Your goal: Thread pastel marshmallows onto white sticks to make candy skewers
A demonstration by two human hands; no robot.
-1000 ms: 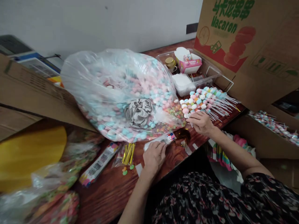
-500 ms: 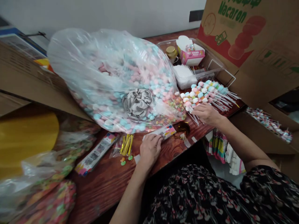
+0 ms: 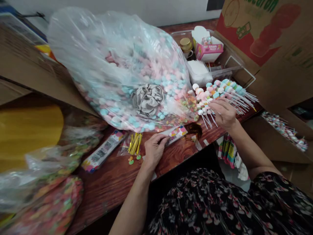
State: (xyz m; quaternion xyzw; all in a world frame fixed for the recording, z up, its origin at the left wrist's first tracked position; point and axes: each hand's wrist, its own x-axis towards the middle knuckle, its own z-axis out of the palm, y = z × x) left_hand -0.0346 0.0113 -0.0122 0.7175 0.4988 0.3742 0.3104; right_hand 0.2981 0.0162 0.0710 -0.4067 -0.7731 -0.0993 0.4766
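My left hand lies at the near end of a narrow printed plastic bag, thumb and fingers pinched on it. At the right, my right hand is closed at the near side of a pile of candy skewers, seemingly on one of them; its fingertips partly cover the candies. The skewers carry pastel round candies on white sticks. Behind both hands bulges a large clear bag full of pink, blue and white candies, with a grey scrunched cloth on its front.
Gold twist ties and green-orange gummies lie left of my left hand, beside another printed packet. A clear tray holds a pink box and a jar. Cardboard boxes stand at both sides; a lower one holds many skewers.
The view has shifted slightly. My left thumb and fingers have drawn together at the bag's end. My right hand stays at the skewer pile, its fingers turned a little.
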